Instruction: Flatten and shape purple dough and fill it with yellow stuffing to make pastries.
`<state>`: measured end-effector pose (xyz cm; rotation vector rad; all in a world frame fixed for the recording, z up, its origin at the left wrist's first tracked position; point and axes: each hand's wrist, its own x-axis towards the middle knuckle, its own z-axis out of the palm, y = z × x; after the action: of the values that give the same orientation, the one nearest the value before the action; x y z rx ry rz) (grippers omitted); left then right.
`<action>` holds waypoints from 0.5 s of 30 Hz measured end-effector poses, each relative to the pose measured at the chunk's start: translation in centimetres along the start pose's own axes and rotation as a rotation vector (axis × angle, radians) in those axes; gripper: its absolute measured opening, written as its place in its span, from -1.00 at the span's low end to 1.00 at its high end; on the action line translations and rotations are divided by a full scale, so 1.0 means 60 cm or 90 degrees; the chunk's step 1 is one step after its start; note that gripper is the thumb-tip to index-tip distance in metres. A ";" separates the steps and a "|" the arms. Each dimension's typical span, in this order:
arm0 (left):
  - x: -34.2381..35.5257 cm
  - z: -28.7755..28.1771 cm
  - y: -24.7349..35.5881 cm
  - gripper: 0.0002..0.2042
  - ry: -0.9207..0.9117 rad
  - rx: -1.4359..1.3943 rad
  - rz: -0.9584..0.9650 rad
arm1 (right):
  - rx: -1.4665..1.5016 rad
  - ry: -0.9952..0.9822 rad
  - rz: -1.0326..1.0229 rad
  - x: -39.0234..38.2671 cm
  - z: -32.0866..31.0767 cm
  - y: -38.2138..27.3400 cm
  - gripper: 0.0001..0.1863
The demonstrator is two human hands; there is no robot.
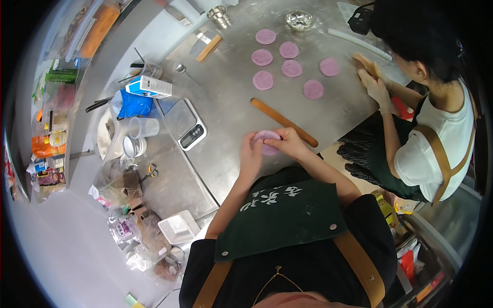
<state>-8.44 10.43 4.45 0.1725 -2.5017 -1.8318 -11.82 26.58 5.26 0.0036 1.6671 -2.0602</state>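
Note:
Between my two hands is a round of purple dough, held up over the near edge of the steel table. My left hand curls round its left side. On its right side my right hand pinches the rim, thumb pressed on the dough. Just beyond my right hand a wooden rolling pin lies slanted on the table. Farther off, several flat purple dough discs are spread out on the steel. Fingers partly hide the held piece's edges.
A kitchen scale stands left of my hands. A co-worker's hands are over the table at the right. At the far side are a bowl, a wooden-handled scraper and a spoon. Scissors lie left.

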 end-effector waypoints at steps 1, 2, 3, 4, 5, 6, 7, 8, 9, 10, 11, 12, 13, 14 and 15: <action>0.000 -0.002 -0.008 -0.76 0.044 0.036 -0.018 | 0.004 0.007 -0.007 0.004 0.009 0.003 -0.79; 0.001 -0.009 -0.006 -0.73 0.011 0.062 -0.092 | 0.009 0.016 -0.013 0.004 0.011 0.008 -0.79; 0.002 -0.010 -0.007 -0.73 0.004 0.058 -0.093 | 0.008 0.024 -0.010 0.006 0.009 0.018 -0.79; 0.002 -0.010 -0.009 -0.79 0.009 0.055 -0.072 | -0.017 0.017 -0.014 0.008 0.007 0.031 -0.77; 0.005 -0.014 -0.008 -0.84 0.016 0.053 -0.050 | -0.041 0.009 -0.018 0.011 0.009 0.031 -0.76; 0.007 -0.019 -0.007 -0.84 0.010 0.051 -0.050 | -0.041 0.015 -0.017 0.010 0.009 0.032 -0.76; 0.008 -0.025 -0.006 -0.82 -0.012 0.019 -0.068 | -0.018 0.022 0.006 0.008 0.009 0.033 -0.76; 0.011 -0.030 -0.003 -0.79 -0.033 -0.013 -0.085 | 0.004 0.027 0.026 0.008 0.012 0.029 -0.75; 0.014 -0.030 0.009 -0.79 -0.040 -0.015 -0.085 | 0.005 0.034 0.028 0.005 0.018 0.014 -0.75; 0.016 -0.026 0.020 -0.73 -0.050 -0.266 -0.158 | 0.060 0.036 0.056 0.002 0.025 -0.003 -0.76; 0.016 -0.027 0.028 -0.66 -0.059 -0.517 -0.232 | 0.116 0.039 0.084 -0.003 0.034 -0.015 -0.76; 0.015 -0.031 0.020 -0.66 -0.068 -0.518 -0.235 | 0.117 0.048 0.083 -0.005 0.041 -0.007 -0.76; 0.014 -0.035 0.007 -0.60 -0.165 -0.602 -0.280 | 0.033 0.045 0.042 -0.007 0.049 0.007 -0.77; 0.024 -0.038 0.005 -0.55 -0.268 -0.684 -0.322 | -0.053 0.044 -0.003 -0.002 0.055 0.006 -0.77; 0.025 -0.039 0.005 -0.55 -0.282 -0.685 -0.323 | -0.054 0.057 -0.006 -0.005 0.058 0.004 -0.77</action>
<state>-9.74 8.16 5.37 0.3985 -1.3066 -3.4122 -10.43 23.43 6.01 0.0603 1.8107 -2.0202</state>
